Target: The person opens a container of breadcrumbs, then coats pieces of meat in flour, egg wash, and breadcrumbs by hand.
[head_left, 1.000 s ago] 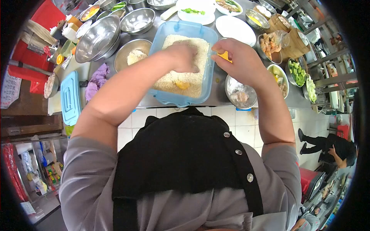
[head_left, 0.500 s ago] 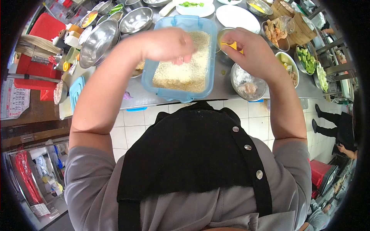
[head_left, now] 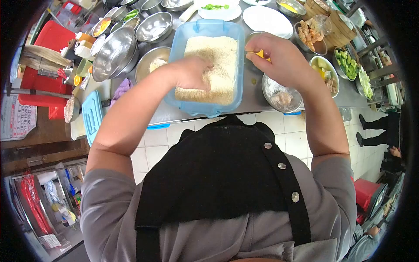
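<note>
My left hand point(head_left: 191, 73) reaches over the blue plastic container point(head_left: 174, 94) and touches the pale breadcrumbs point(head_left: 224, 89) inside. Its thumb stands apart from the curled fingers, and no held piece shows. On the container's right, my right hand point(head_left: 279, 59) is closed with bent fingers over a metal bowl point(head_left: 253, 36). Something yellow point(head_left: 263, 53) shows between thumb and fingers; whether it is held or lies in the bowl I cannot tell. Just below that hand, a metal bowl point(head_left: 267, 98) contains white powder and a pale pinkish piece point(head_left: 281, 99).
Left of the container stands a metal bowl point(head_left: 142, 65) with pale crumbs, beside a large steel bowl point(head_left: 114, 52). A blue lid point(head_left: 92, 115) lies near the left edge. White plates point(head_left: 268, 21) stand behind; bowls of food point(head_left: 325, 72) line the right. Another person's legs point(head_left: 377, 131) show far right.
My left hand has come down from above the container into the crumbs, slightly left. My right hand has shifted little. The view has moved slightly, uncovering the crumb bowl at left.
</note>
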Demonstrator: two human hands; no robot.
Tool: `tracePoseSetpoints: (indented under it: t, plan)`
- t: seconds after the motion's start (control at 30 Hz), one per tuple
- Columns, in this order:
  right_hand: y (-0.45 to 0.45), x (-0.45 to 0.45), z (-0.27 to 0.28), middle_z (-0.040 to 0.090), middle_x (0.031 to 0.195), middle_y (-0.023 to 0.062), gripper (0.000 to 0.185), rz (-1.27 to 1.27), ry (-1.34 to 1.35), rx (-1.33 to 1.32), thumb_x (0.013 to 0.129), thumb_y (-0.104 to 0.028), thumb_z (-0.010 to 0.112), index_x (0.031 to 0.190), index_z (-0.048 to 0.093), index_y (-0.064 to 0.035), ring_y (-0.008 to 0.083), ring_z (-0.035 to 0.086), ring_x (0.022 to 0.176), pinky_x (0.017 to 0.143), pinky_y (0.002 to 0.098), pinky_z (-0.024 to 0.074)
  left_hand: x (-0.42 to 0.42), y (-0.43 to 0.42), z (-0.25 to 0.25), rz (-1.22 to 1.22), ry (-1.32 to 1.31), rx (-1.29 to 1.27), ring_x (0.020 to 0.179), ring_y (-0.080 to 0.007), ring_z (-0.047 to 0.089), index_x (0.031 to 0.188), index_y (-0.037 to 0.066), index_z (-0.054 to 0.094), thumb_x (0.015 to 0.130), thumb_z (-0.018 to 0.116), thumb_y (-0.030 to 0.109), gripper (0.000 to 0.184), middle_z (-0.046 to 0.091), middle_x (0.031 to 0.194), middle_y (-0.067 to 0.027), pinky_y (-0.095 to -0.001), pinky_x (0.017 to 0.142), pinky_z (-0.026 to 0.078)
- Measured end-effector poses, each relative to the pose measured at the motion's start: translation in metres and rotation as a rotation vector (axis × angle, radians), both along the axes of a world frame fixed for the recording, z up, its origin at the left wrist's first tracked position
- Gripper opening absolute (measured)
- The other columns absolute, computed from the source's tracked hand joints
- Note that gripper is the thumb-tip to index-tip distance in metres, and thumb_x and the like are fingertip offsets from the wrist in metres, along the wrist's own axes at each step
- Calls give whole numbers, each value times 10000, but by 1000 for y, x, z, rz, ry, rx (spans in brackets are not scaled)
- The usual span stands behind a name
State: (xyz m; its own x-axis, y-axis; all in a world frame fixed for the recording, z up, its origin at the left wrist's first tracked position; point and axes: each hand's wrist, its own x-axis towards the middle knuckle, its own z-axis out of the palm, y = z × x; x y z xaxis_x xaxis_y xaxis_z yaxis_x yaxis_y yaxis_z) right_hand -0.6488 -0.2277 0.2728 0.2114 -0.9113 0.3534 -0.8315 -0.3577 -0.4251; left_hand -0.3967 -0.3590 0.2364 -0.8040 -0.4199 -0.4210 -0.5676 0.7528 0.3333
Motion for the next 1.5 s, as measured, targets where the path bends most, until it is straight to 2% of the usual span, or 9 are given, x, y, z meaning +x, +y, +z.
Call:
tracePoseSetpoints:
  t: [0.27, 0.37, 0.47, 0.67, 0.9, 1.03, 1.17, 1.37, 1.5]
  plan:
    - [3, 0, -1, 688, 941, 119, 166, -23, 19, -23, 901, -222, 656, 993, 673, -85, 336, 650, 932, 824, 440, 515, -18, 9, 47, 225, -53, 105, 1225, -337, 591, 1383, 38, 551, 769, 784, 292, 705, 597, 1321, -244, -403, 1053, 453]
    - [3, -1, -2, 669, 982, 117, 192, -18, 36, -7, 908, -202, 678, 1039, 656, -63, 305, 652, 870, 776, 388, 524, -12, 24, 55, 157, 159, -277, 1187, -341, 609, 1334, 73, 581, 755, 796, 245, 642, 623, 1265, -239, -422, 1023, 477]
    - [1, -3, -5, 655, 986, 117, 202, -15, 62, 5, 908, -190, 691, 1048, 645, -52, 293, 647, 847, 754, 368, 525, -6, 44, 57, 105, -88, -350, 1194, -355, 602, 1322, 35, 560, 762, 785, 216, 629, 627, 1251, -246, -427, 1013, 491]
    - [-2, 1, -10, 641, 942, 116, 171, 20, 46, -11, 903, -183, 692, 1001, 639, -54, 301, 632, 849, 735, 389, 511, -7, 24, -14, 269, -152, -209, 1151, -377, 624, 1331, -41, 510, 754, 778, 201, 680, 644, 1217, -259, -424, 993, 503]
    - [1, -7, -12, 638, 937, 120, 156, 5, 47, 0, 901, -182, 688, 989, 642, -61, 318, 629, 864, 747, 408, 509, -19, 5, 57, 375, 133, -22, 987, -347, 699, 1178, 16, 637, 865, 657, 243, 387, 714, 1048, -223, -411, 879, 539]
    - [4, -9, -10, 640, 946, 123, 147, -15, 59, 37, 905, -179, 680, 987, 642, -63, 324, 629, 867, 750, 412, 511, -34, -9, 48, 353, 218, 128, 852, -229, 675, 1052, -1, 675, 943, 584, 318, 349, 724, 917, -139, -362, 798, 530]
    - [7, -6, -11, 644, 927, 143, 139, -21, 15, 52, 912, -195, 638, 943, 627, -60, 347, 634, 896, 773, 445, 507, -44, 4, -21, 198, 158, -67, 912, -334, 685, 1024, -10, 676, 951, 519, 283, 341, 702, 951, -231, -428, 848, 522]
    - [10, -17, -8, 641, 916, 132, 138, -36, -9, 18, 911, -167, 671, 972, 634, -49, 321, 632, 822, 720, 404, 508, -54, -14, 59, 374, 239, 23, 900, -341, 688, 1008, -16, 680, 950, 509, 271, 339, 702, 950, -232, -434, 831, 526]
    - [11, -16, -12, 648, 918, 137, 130, -62, 15, 43, 915, -152, 666, 976, 634, -42, 318, 633, 800, 705, 391, 505, -51, -13, -26, 300, 210, -84, 918, -346, 675, 970, -30, 657, 951, 514, 277, 339, 702, 969, -214, -423, 842, 517]
